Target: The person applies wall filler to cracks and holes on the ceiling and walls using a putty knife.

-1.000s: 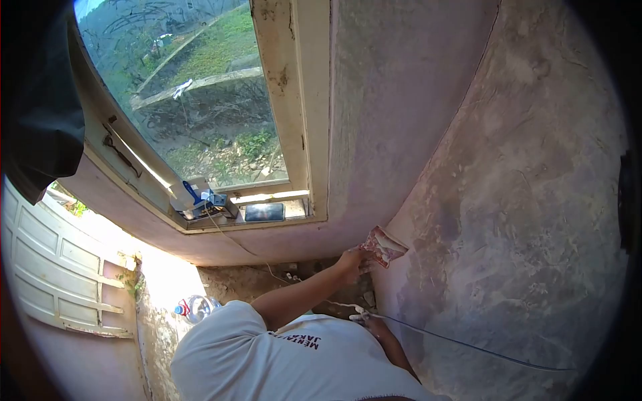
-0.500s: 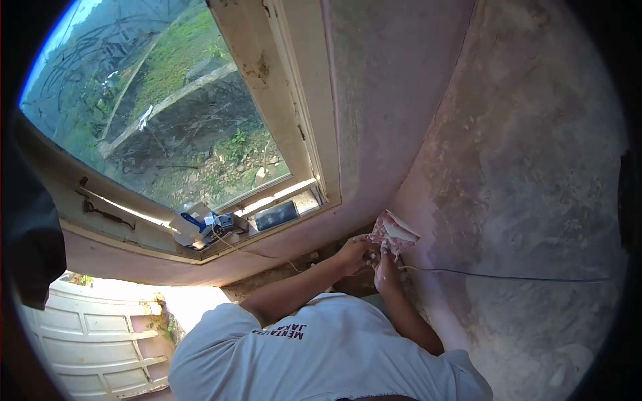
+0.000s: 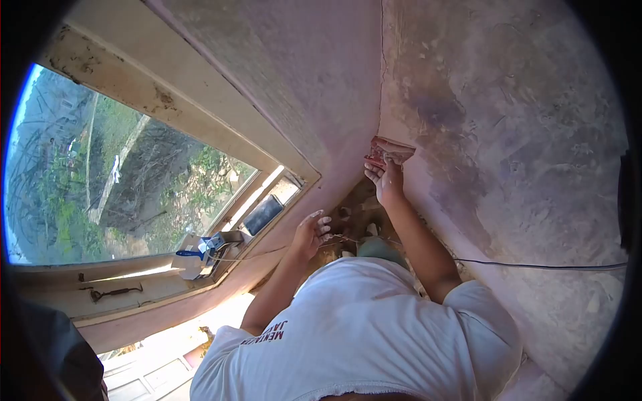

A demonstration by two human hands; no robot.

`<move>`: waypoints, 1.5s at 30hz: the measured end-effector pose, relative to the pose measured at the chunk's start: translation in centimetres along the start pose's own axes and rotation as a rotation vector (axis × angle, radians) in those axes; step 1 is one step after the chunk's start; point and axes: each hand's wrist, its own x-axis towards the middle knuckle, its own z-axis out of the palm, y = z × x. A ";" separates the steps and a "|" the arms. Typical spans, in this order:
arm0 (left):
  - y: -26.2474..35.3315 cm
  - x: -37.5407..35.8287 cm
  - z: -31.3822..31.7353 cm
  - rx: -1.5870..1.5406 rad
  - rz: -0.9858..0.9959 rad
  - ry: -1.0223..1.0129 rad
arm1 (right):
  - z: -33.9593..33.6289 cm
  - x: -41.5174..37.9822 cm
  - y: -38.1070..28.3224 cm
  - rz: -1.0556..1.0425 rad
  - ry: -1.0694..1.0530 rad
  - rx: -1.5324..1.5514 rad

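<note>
Raised toward the wall corner, my right hand [image 3: 388, 179] pinches a crumpled reddish packet [image 3: 391, 151], apparently of thin plastic. Its contents cannot be made out. My left hand [image 3: 313, 235] is apart from it, lower and to the left, near the wall below the window. Its fingers are loosely bent and apart, with nothing visible in them. Whitish residue marks the fingers of both hands.
On the sill at left are a dark phone [image 3: 263, 214], a blue-handled brush [image 3: 190, 253] and a small blue device [image 3: 217, 242] with a cord. A dark cable [image 3: 535, 265] runs along the stained wall [image 3: 521, 167] on the right.
My left hand has come off the packet and moved left. My right hand has carried the packet up toward the wall corner. The whole view has also turned.
</note>
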 end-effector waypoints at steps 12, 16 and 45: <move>-1.1 2.6 -2.1 -0.137 -0.067 0.122 | 9.6 11.2 -11.3 -0.100 -0.053 0.226; 0.1 4.4 -0.4 -0.089 -0.082 0.071 | 13.3 5.6 -15.4 -0.223 -0.204 0.246; 5.3 4.5 -6.7 0.177 -0.226 -0.008 | 8.8 0.8 -8.2 -0.581 -0.118 0.329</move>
